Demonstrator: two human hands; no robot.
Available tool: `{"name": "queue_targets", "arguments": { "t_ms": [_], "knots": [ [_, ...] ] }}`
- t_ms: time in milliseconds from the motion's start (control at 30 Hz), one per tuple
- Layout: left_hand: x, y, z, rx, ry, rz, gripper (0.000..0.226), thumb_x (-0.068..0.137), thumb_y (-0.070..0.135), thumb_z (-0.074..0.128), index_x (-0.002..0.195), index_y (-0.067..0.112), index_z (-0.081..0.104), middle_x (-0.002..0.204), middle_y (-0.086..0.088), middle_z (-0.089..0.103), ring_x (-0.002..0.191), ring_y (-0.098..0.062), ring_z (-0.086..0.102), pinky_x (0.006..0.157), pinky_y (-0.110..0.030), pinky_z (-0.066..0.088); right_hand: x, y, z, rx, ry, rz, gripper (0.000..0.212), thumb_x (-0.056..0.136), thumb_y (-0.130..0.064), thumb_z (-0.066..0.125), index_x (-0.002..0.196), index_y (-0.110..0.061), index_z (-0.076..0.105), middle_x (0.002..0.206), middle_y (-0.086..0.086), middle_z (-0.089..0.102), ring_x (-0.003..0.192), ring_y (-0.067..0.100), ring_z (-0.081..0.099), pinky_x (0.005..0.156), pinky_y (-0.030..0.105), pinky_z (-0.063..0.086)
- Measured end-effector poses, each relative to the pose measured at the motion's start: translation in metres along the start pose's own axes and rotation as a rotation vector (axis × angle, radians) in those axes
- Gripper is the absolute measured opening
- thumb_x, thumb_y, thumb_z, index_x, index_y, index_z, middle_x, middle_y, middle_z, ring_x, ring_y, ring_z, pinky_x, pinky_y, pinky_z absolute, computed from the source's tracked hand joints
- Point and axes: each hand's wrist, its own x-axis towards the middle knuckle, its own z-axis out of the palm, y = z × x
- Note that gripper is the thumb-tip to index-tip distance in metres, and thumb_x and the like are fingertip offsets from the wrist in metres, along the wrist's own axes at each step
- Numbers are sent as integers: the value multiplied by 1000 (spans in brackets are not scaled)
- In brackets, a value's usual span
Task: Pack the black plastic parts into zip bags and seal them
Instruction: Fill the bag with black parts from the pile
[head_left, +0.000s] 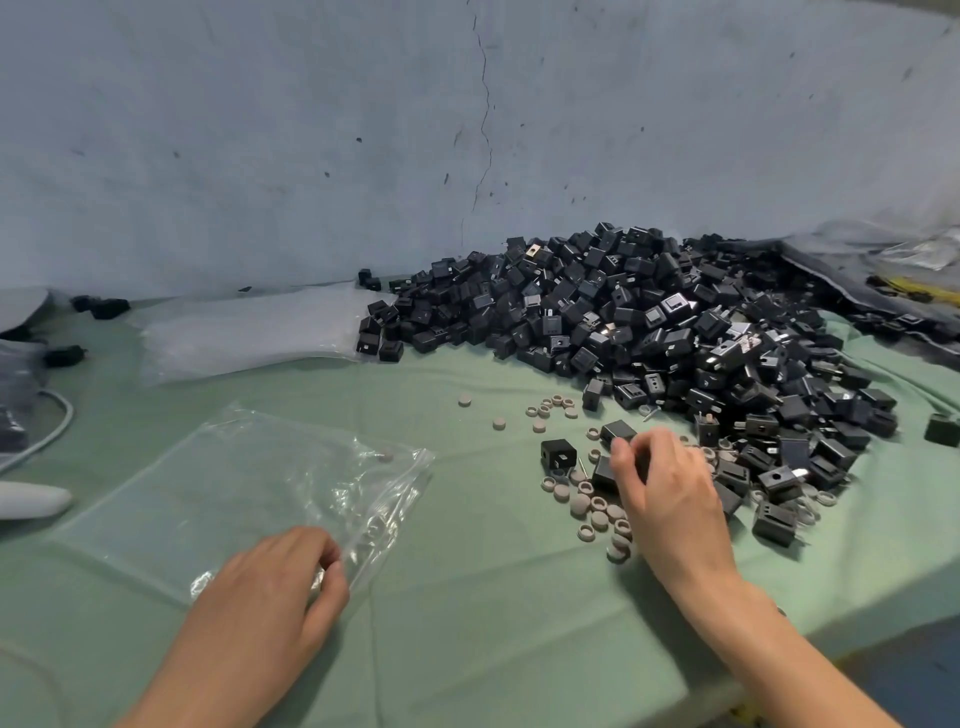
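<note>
Clear plastic zip bag (249, 493) lies flat on the green-covered desk (493, 623), lower left of frame, with its right end rumpled. One beige cap (385, 456) shows at the bag's far edge; inside or beneath, cannot tell. Left-hand grip (275, 587) pinches the bag's near edge, fingers curled. Right-hand grip (670, 499), right of centre, is curled round a black part (602, 475) at the near edge of the pile of black parts (649, 322). Loose beige caps (592, 509) lie beside it. Stack of clear bags (249, 332) sits left of the pile.

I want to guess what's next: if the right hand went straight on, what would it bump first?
Probably the black part just beyond the right hand; its fingertips may already touch it.
</note>
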Motion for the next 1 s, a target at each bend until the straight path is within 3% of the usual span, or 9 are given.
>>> {"name": "queue_targets", "arguments": {
  "t_ms": [100, 233, 333, 400, 567, 700, 833, 1000],
  "knots": [
    [1, 0, 2, -14, -26, -1, 11, 89, 26, 65, 81, 27, 58, 77, 14, 58, 75, -11, 55, 65, -27, 34, 23, -7, 8, 11, 9, -22, 39, 99, -55, 34, 89, -20, 48, 87, -4, 52, 91, 22, 43, 74, 37, 35],
    [3, 1, 3, -3, -10, 27, 14, 90, 33, 56, 78, 28, 56, 73, 14, 57, 71, -13, 56, 61, -28, 38, 39, -20, 28, -32, -21, -79, 37, 101, -53, 37, 93, -19, 50, 93, -1, 54, 92, 21, 45, 76, 37, 41],
    [3, 1, 2, -11, -40, 42, 37, 81, 49, 30, 76, 26, 59, 71, 14, 55, 68, -15, 57, 59, -29, 40, 43, -25, 43, -201, -154, -126, 38, 103, -52, 33, 106, -20, 55, 106, 0, 58, 103, 25, 51, 85, 42, 45],
    [5, -2, 3, -8, -54, 48, 40, 81, 51, 26, 79, 27, 58, 74, 15, 55, 71, -13, 55, 62, -28, 40, 42, -25, 52, -329, -271, -142, 41, 104, -53, 26, 118, -27, 54, 115, -3, 58, 114, 26, 52, 86, 42, 46],
    [4, -5, 1, 1, -71, 37, 29, 84, 46, 33, 83, 28, 56, 78, 16, 53, 77, -11, 54, 66, -27, 35, 41, -19, 60, -435, -310, -206, 35, 94, -54, 50, 124, -35, 51, 115, -7, 57, 114, 24, 53, 67, 34, 42],
    [1, -8, -2, -8, -69, 53, 39, 84, 50, 26, 82, 26, 58, 77, 15, 54, 76, -14, 56, 66, -28, 37, 39, -14, 61, -389, -253, -300, 32, 90, -44, 63, 119, -29, 61, 108, -6, 63, 106, 25, 60, 71, 35, 49],
    [0, -11, -1, -7, -47, 53, 22, 91, 41, 41, 86, 27, 58, 80, 16, 54, 80, -13, 56, 69, -27, 36, 42, -15, 58, -304, -199, -305, 34, 90, -48, 64, 118, -31, 61, 108, -8, 64, 102, 22, 63, 65, 35, 50],
    [0, -10, -2, -31, -44, 29, 7, 95, 32, 56, 89, 28, 56, 83, 16, 54, 81, -11, 52, 72, -26, 36, 54, -11, 48, -23, -163, -153, 31, 92, -51, 62, 117, -33, 58, 108, -7, 64, 91, 22, 64, 73, 39, 53]
  ]
}}
